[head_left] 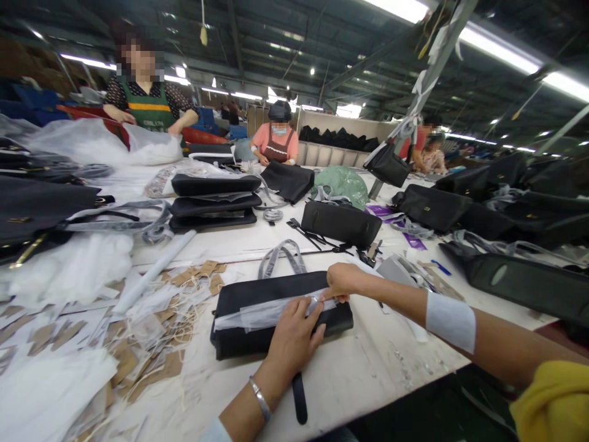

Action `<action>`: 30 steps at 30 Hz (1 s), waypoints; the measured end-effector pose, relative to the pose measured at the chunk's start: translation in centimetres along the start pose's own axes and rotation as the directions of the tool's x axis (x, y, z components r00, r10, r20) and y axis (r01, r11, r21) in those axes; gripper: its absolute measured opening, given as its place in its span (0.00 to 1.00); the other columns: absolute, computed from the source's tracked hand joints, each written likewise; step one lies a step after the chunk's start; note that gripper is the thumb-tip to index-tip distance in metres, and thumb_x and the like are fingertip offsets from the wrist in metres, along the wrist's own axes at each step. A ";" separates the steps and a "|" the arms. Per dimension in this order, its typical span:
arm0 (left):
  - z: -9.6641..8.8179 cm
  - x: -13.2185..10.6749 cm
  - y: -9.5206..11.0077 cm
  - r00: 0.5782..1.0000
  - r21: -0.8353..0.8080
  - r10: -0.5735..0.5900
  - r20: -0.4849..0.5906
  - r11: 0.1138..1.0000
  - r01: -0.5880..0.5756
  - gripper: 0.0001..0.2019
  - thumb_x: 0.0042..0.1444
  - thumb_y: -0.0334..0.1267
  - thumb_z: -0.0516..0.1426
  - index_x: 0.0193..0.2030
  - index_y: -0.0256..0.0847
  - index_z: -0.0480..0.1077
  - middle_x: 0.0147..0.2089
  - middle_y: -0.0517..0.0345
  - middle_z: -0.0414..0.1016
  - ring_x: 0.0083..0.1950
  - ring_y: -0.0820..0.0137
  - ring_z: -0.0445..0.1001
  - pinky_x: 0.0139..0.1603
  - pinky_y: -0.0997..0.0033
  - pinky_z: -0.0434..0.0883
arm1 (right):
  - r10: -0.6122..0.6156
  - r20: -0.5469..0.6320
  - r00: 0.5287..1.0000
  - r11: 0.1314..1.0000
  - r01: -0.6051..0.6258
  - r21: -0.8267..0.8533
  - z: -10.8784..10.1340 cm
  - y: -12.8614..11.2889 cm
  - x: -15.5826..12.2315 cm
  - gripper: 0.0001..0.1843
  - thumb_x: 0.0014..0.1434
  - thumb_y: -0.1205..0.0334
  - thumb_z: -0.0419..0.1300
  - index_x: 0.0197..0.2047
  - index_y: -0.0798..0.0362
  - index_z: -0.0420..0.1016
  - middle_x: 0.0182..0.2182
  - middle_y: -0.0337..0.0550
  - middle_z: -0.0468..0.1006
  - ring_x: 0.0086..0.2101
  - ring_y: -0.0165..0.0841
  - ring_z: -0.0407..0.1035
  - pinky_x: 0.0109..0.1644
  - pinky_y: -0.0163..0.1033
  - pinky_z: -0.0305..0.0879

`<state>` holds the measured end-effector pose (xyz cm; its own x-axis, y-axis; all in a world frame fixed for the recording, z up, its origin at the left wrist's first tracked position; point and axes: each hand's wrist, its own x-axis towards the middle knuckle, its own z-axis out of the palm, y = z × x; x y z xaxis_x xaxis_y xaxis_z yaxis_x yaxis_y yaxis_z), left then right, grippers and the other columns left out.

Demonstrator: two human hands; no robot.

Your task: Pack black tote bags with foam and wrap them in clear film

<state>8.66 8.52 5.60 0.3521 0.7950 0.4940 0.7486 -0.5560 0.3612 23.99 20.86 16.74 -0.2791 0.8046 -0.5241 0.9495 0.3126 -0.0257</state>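
A black handbag point(257, 294) lies flat on the white table point(368, 368) in front of me, its wrapped grey handles point(280, 255) pointing away. A strip of clear plastic film point(262, 314) runs along its near edge. My left hand point(292, 337) lies on the bag with fingers pressing the film down. My right hand point(343, 281) pinches the film's right end at the bag's top corner. A bracelet sits on my left wrist and a white band on my right forearm.
Brown paper tags point(151, 331) and white paper litter the table's left. A stack of black bags point(214, 202) stands further back, another black bag point(340, 222) at centre, more bags point(524, 276) at right. Scissors point(313, 236) lie beyond. Other workers point(147, 98) stand across the table.
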 end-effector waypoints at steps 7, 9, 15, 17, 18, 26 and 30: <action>0.0 0.1 0.1 1.000 0.027 -0.008 0.003 1.000 0.008 0.21 0.63 0.41 0.56 0.62 0.43 0.66 0.58 0.46 0.69 0.58 0.56 0.67 0.60 0.51 0.70 | 0.036 0.004 0.999 0.985 -0.036 0.170 0.4 6.0 0.3 0.32 0.43 0.31 0.65 0.13 0.54 0.71 0.18 0.46 0.77 0.22 0.36 0.74 0.33 0.38 0.67; 0.0 0.1 0.1 1.000 0.032 -0.010 0.002 0.999 0.010 0.21 0.62 0.41 0.56 0.62 0.43 0.66 0.58 0.46 0.69 0.58 0.56 0.67 0.60 0.51 0.70 | 0.034 -0.035 0.999 0.973 -0.025 0.229 0.5 7.7 -0.1 0.31 0.43 0.32 0.65 0.14 0.54 0.72 0.18 0.46 0.78 0.23 0.36 0.74 0.33 0.38 0.67; 0.2 -0.1 0.2 1.000 0.045 -0.003 0.008 0.999 0.003 0.22 0.63 0.40 0.55 0.64 0.43 0.65 0.59 0.46 0.67 0.60 0.55 0.65 0.62 0.50 0.68 | 0.051 -0.373 0.926 0.907 0.113 0.405 3.4 7.2 -0.8 0.31 0.57 0.41 0.60 0.58 0.52 0.72 0.50 0.52 0.79 0.46 0.39 0.75 0.50 0.40 0.67; 0.3 -0.2 0.2 1.000 0.050 -0.003 0.011 0.999 0.002 0.22 0.64 0.40 0.55 0.64 0.43 0.64 0.59 0.46 0.67 0.60 0.55 0.65 0.62 0.49 0.68 | 0.074 -0.422 0.903 0.849 0.165 0.502 5.7 5.5 -0.7 0.43 0.53 0.42 0.64 0.68 0.50 0.59 0.59 0.53 0.71 0.53 0.41 0.71 0.56 0.42 0.66; 0.3 -0.2 0.2 1.000 0.055 -0.001 0.010 0.999 0.000 0.22 0.64 0.40 0.55 0.64 0.43 0.64 0.59 0.46 0.67 0.60 0.55 0.65 0.62 0.48 0.68 | 0.104 -0.427 0.898 0.795 0.183 0.579 7.0 4.6 -0.5 0.49 0.49 0.42 0.67 0.69 0.50 0.56 0.61 0.54 0.69 0.56 0.43 0.68 0.58 0.45 0.64; 0.4 -0.2 0.2 1.000 0.104 0.010 0.019 0.994 -0.012 0.22 0.64 0.40 0.55 0.65 0.45 0.64 0.60 0.46 0.67 0.60 0.55 0.65 0.62 0.48 0.68 | 0.238 -0.455 0.858 0.414 0.334 0.847 12.9 3.8 0.7 0.42 0.55 0.42 0.63 0.68 0.49 0.59 0.60 0.45 0.71 0.59 0.40 0.66 0.65 0.45 0.59; 0.3 -0.1 0.4 1.000 0.112 0.013 0.009 0.994 -0.014 0.22 0.64 0.40 0.55 0.64 0.45 0.65 0.59 0.46 0.67 0.59 0.55 0.66 0.61 0.48 0.69 | 0.297 -0.448 0.843 0.449 0.291 0.845 12.9 4.0 0.9 0.33 0.62 0.43 0.53 0.65 0.51 0.65 0.62 0.47 0.69 0.62 0.40 0.62 0.68 0.46 0.53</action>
<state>9.09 8.24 5.47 0.3670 0.7896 0.4918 0.8015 -0.5367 0.2636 29.44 16.27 5.18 -0.0179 0.9975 -0.0684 0.4663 -0.0522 -0.8831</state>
